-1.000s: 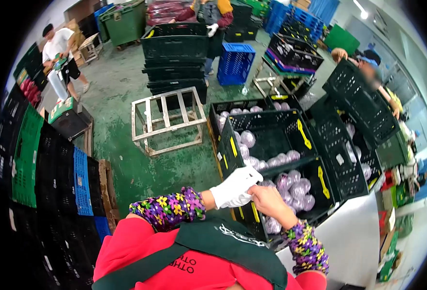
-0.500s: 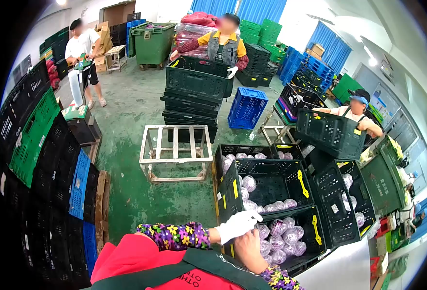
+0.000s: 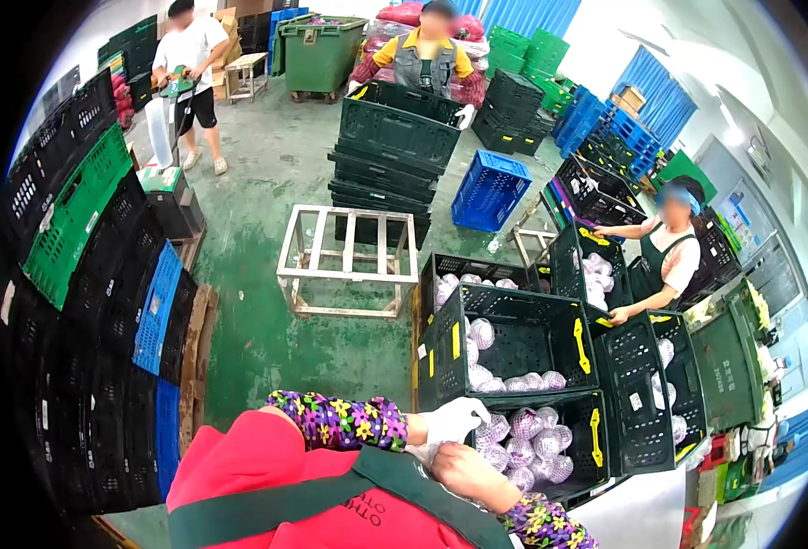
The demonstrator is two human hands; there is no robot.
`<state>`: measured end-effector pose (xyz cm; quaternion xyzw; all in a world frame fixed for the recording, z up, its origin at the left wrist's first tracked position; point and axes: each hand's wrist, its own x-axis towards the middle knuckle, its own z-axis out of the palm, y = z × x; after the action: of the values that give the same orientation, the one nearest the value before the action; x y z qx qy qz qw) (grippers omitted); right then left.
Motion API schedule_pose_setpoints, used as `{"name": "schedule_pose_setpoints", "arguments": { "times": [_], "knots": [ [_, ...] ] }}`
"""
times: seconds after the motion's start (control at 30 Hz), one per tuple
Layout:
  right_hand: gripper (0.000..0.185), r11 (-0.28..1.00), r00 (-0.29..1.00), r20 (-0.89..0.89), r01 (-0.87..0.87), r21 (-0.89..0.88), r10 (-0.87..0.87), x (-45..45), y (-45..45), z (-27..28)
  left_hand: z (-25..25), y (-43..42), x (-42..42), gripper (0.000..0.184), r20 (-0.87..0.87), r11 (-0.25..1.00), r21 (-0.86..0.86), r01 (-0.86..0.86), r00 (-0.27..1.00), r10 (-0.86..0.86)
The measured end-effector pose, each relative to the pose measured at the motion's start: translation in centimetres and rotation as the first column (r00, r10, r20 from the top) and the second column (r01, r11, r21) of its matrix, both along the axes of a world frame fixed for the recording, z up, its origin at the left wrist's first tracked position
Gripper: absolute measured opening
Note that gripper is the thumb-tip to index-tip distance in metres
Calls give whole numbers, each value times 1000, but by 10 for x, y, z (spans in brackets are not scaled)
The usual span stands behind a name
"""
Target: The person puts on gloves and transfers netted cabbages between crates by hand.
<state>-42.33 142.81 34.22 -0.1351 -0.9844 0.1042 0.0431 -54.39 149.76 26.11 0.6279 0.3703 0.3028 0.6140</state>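
Observation:
My left hand point(image 3: 454, 423), in a white glove, is held close in front of my apron, its fingers bent together. Against it is my bare right hand point(image 3: 466, 473), its fingers curled; whatever they may hold is hidden. Just beyond them is a dark crate point(image 3: 596, 437) with several net-wrapped purple-white round items point(image 3: 546, 444). Behind it, a second dark crate point(image 3: 536, 311) holds more of these along its left and near sides.
A metal frame stand point(image 3: 349, 274) is ahead. Stacked crates point(image 3: 152, 311) line the left. One person point(image 3: 674, 247) at right grips a crate point(image 3: 564, 265); another point(image 3: 427, 64) stands behind a crate stack point(image 3: 390, 137). A third person point(image 3: 189, 55) stands back left.
The person at right has lowered a crate, now tilted with its wrapped items showing. My hands have stayed together near my apron. The view has shifted.

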Motion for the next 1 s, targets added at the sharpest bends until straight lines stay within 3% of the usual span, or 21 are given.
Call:
{"name": "schedule_pose_setpoints", "arguments": {
  "times": [0.1, 0.17, 0.2, 0.23, 0.27, 0.33, 0.4, 0.43, 0.5, 0.53, 0.6, 0.63, 0.67, 0.7, 0.73, 0.8, 0.87, 0.9, 0.93, 0.97, 1.0],
  "knots": [
    [3, 949, 980, -85, 149, -279, -179, 21, -7, -22, -1, 0, -5, 23, 246, 990, -140, 28, 969, 7],
    [2, 820, 935, -54, 279, -500, -351, 20, -11, -23, 4, -11, -2, 22, 195, 995, -83, 64, 980, -46],
    [7, 799, 932, 28, 325, -506, -361, 19, -8, -30, 5, -14, 0, 21, 134, 994, -20, 104, 986, -101],
    [11, 721, 871, 210, 487, -494, -444, 19, 4, -23, 7, -4, 8, 20, 183, 966, 255, 49, 978, -98],
    [16, 639, 773, 386, 634, -435, -504, 16, 6, -27, 1, -9, 8, 20, 186, 966, 254, 53, 977, -103],
    [25, 536, 715, 406, 697, -477, -568, 15, 10, -34, 27, -17, 3, 20, 109, 995, -63, 76, 992, -68],
    [30, 19, 457, 220, 463, -886, -862, 3, 13, -19, 25, -16, 7, 19, -89, 949, 314, -29, 994, 59],
    [30, 4, 443, 224, 457, -889, -868, -1, 16, -17, 35, -16, 6, 18, -213, 924, 382, 12, 974, 76],
    [32, 216, 437, 137, 663, -717, -889, -4, 28, -15, 73, -17, 1, 17, -449, 821, 562, 97, 870, 205],
    [33, 290, 428, 104, 753, -591, -898, -2, 28, -17, 64, -18, 4, 19, -309, 661, 751, -10, 878, 364],
    [36, 380, 411, 62, 882, -277, -909, 9, 22, -30, 51, -23, -1, 21, -130, 844, 537, -2, 988, 85],
    [40, 433, 363, -267, 854, -289, -893, 2, 29, -65, 57, -32, 0, 26, -117, 836, 547, -39, 986, 122],
    [42, 483, 308, -416, 765, -426, -856, -9, 39, -72, 70, -38, -1, 28, -324, 882, 459, 105, 944, 56],
    [44, 557, 242, -552, 645, -522, -798, -19, 49, -78, 45, -42, 0, 28, -235, 859, 507, 73, 970, 56],
    [43, 583, 263, -528, 494, -645, -808, -19, 57, -61, 19, -44, 0, 28, -143, 830, 557, 32, 988, 58],
    [42, 552, 356, -450, 275, -788, -819, -17, 67, -40, 55, -35, 0, 26, -182, 806, 591, 32, 979, 94],
    [42, 744, 650, -363, 575, -340, -668, 0, 71, -74, 70, -37, 3, 26, -117, 817, 577, -10, 989, 95],
    [39, 553, 474, -403, 234, -800, -783, 3, 66, -65, 75, -38, 4, 27, -138, 770, 637, -37, 977, 161],
    [37, 237, 318, -316, -262, -935, -894, 4, 60, -48, 82, -42, 2, 28, -150, 718, 693, -65, 961, 231],
    [40, 1, 172, -113, -547, -837, -979, 13, 61, -13, 94, -44, -2, 27, -68, 650, 749, -130, 960, 271],
    [51, 9, 128, -72, -436, -900, -989, 20, 66, 3, 90, -43, -2, 27, -67, 650, 749, -128, 962, 266]
  ]
}}
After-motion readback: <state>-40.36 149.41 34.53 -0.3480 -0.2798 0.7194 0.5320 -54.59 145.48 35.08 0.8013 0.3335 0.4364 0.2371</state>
